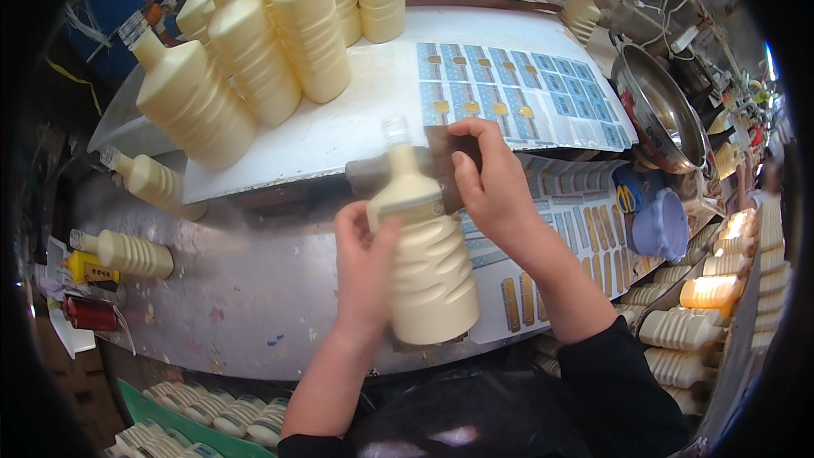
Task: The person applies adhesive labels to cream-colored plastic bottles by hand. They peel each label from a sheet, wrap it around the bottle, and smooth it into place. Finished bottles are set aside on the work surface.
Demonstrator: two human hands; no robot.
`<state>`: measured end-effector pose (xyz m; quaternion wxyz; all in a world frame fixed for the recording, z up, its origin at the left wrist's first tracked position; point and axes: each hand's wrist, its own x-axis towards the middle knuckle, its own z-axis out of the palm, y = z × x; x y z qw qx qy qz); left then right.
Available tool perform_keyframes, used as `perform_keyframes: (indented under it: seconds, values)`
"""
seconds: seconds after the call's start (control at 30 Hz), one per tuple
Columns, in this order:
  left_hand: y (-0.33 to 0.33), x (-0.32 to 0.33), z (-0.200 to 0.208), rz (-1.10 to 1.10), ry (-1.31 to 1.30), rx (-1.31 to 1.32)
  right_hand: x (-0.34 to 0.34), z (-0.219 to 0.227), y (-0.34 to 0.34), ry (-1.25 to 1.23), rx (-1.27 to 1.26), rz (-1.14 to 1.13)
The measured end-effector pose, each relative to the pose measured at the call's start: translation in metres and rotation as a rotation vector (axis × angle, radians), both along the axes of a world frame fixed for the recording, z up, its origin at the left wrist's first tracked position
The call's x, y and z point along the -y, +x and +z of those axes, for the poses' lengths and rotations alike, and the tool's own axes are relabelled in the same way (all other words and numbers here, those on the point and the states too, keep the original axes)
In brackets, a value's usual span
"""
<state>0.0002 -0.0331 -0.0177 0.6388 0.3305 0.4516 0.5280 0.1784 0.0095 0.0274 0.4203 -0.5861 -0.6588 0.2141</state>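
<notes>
A cream plastic bottle (432, 280) with wavy ribs and a clear threaded neck leans upright in front of me. My left hand (363, 259), slightly blurred, grips its left side, with the thumb at the front. Around the bottle's shoulder runs a narrow grey strip (411, 208), apparently a label. My right hand (490, 174) is curved at the right of the shoulder, thumb and forefinger apart. Its fingertips touch or nearly touch a brown block (444, 165); its other fingers are partly hidden. Behind the bottle lies a blurred grey-brown piece (373, 173).
Several cream bottles (314, 34) stand on the white raised board (373, 85); others lie at the left. Blue label sheets (500, 97) lie on the board, label strips (585, 233) below. A purple basin (661, 225), metal pan (661, 106) and racked bottles (678, 331) are at right.
</notes>
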Motion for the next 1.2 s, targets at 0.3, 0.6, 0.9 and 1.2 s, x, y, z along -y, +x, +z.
perform_keyframes:
  seconds: [0.3,0.6,0.9,1.2]
  values:
    - [0.0,-0.001,0.0,-0.005,0.002,-0.052,0.004,0.014,-0.014,0.031,-0.161,0.149]
    - [-0.006,-0.005,-0.006,0.014,-0.025,0.08,-0.002,-0.031,0.021,0.034,-0.119,0.011]
    - [-0.018,0.031,-0.015,-0.043,0.002,-0.152,-0.001,-0.019,0.02,0.055,-0.283,0.053]
    - [-0.001,0.05,0.006,-0.13,0.082,-0.334,0.002,0.012,-0.011,0.008,-0.151,0.038]
